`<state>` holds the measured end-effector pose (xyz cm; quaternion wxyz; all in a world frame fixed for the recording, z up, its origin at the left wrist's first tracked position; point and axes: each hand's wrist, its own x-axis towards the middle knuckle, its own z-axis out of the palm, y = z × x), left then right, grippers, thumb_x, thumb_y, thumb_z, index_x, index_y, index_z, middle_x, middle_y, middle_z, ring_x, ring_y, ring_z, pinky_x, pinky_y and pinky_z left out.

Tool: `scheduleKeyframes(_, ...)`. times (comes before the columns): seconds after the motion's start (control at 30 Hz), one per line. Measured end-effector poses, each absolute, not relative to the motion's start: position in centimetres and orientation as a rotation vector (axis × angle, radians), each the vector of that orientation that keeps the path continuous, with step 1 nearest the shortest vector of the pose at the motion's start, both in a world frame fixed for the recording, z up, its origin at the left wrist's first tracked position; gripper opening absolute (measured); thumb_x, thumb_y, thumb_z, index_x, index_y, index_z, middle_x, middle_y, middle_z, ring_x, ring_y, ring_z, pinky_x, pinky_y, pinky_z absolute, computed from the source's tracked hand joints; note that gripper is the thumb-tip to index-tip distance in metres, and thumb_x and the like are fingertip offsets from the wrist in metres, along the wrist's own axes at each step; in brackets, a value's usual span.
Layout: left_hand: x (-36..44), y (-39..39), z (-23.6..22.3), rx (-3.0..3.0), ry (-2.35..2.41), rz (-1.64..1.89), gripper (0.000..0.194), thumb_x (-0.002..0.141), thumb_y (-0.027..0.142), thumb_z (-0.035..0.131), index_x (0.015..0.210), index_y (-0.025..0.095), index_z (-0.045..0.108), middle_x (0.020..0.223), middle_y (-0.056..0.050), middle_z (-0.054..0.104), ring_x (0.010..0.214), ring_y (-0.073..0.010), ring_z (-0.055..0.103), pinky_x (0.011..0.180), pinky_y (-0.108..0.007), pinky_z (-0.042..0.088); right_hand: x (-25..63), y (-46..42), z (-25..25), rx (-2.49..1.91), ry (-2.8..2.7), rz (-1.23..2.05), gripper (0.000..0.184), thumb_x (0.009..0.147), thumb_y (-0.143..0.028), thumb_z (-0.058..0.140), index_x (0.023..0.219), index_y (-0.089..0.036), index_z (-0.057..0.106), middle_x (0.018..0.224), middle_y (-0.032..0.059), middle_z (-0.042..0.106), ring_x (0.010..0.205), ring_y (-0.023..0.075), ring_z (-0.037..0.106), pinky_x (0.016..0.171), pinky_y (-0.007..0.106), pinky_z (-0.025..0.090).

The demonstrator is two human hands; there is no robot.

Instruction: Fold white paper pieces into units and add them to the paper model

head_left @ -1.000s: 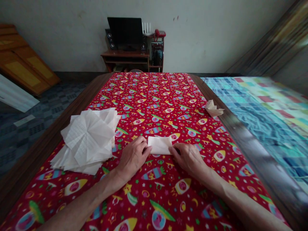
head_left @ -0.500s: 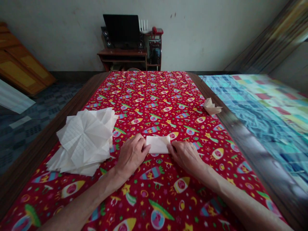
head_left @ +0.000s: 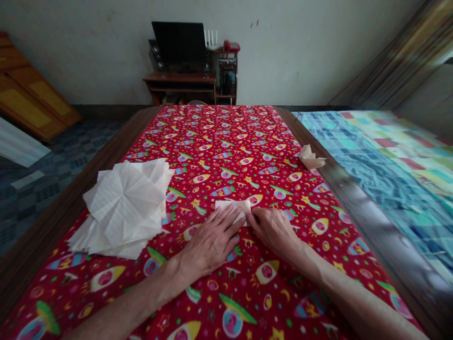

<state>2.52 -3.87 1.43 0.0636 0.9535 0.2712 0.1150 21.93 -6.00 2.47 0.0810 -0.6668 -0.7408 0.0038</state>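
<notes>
A small folded sheet of white paper lies flat on the red patterned cloth, partly covered by my fingers. My left hand rests over the paper's left and middle part, fingers stretched out and palm down. At the right end of the paper, my right hand is closed, thumb and bent fingers pinching its edge. To the left sits a stack of creased white paper sheets, the top one marked with folds that fan out from its centre.
Near the table's right edge stands a folded paper shape. The cloth covers a dark wooden table. A bed adjoins on the right. Against the wall are a monitor and a red telephone on a desk.
My left hand has let go of the paper's left edge and slid right, its fingers now spread flat over the paper. My right hand keeps its place. The view shifted slightly.
</notes>
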Motion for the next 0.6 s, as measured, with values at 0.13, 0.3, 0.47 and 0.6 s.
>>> scheduleKeyframes(0.13, 2.4, -3.9, 1.5, 2.875, 0.833, 0.328, 0.047, 0.097, 0.031, 0.037, 0.142, 0.021, 0.032, 0.151, -0.005, 0.032, 0.142, -0.0234, 0.021, 0.114, -0.045, 0.024, 22.2, -6.7, 1.9, -1.818, -2.145, -0.172, 0.032, 0.093, -0.029, 0.043, 0.069, -0.018, 0.062, 0.061, 0.0035, 0.063, 0.054, 0.0138, 0.056, 0.05, 0.026, 0.031)
scheduleKeyframes(0.3, 2.4, -4.0, 1.7, 2.852, 0.861, 0.267, 0.046, 0.097, 0.032, 0.036, 0.141, 0.019, 0.034, 0.153, -0.006, 0.027, 0.143, -0.0226, 0.017, 0.115, -0.044, 0.021, 22.1, -9.2, 1.9, -1.325, -2.374, -0.124, 0.039, 0.095, -0.017, 0.031, 0.129, -0.009, 0.051, 0.128, 0.0156, 0.057, 0.119, 0.0224, 0.051, 0.093, 0.036, 0.047)
scheduleKeyframes(0.47, 2.2, -4.1, 1.9, 2.868, 0.874, 0.232, 0.051, 0.098, 0.035, 0.033, 0.144, 0.015, 0.029, 0.154, -0.005, 0.022, 0.143, -0.0194, 0.015, 0.117, -0.04, 0.016, 22.4, -9.9, 0.7, -1.342, -2.533, 0.005, 0.067, 0.095, -0.04, 0.041, 0.149, -0.009, 0.015, 0.153, 0.0153, 0.022, 0.141, 0.0249, 0.019, 0.111, 0.045, 0.033)
scheduleKeyframes(0.6, 1.0, -4.1, 1.9, 2.901, 0.874, 0.219, 0.05, 0.098, 0.038, 0.033, 0.143, 0.017, 0.031, 0.153, -0.004, 0.026, 0.142, -0.0187, 0.02, 0.117, -0.039, 0.016, 23.3, -9.7, 0.5, -1.349, -2.598, 0.021, 0.072, 0.094, -0.046, 0.04, 0.149, -0.009, 0.013, 0.153, 0.0145, 0.021, 0.142, 0.0257, 0.014, 0.113, 0.046, 0.029)
